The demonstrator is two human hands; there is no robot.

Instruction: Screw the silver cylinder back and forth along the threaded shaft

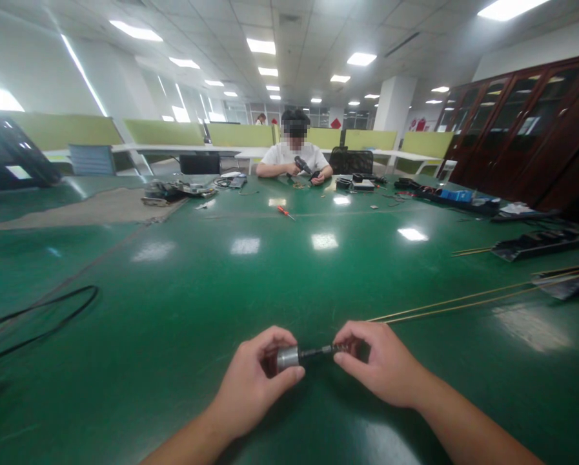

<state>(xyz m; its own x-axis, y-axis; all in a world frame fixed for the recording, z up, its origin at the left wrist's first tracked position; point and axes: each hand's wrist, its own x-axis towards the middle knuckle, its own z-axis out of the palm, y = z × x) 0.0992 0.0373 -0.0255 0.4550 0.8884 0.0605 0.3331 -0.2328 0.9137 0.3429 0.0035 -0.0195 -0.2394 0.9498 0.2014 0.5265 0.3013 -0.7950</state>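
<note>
My left hand [250, 378] is closed round a short silver metal cylinder [288, 358], perhaps a small motor, with the thumb below and the fingers above. A thin dark shaft [312, 352] runs from the cylinder towards the right. At its far end, my right hand [388, 365] pinches a darker, ridged tip [340, 348] between thumb and fingertips. Both hands are just above the green tabletop [212, 284], near the front. The fingers partly cover the cylinder and the tip.
Thin brass-coloured rods [444, 305] extend rightward behind my right hand. A black cable [88, 298] loops at left. Ahead lies an orange-handled screwdriver [283, 211]. Across the table sits a person [294, 158] holding a dark power tool. Electronic parts [173, 191] lie at back left, more at right.
</note>
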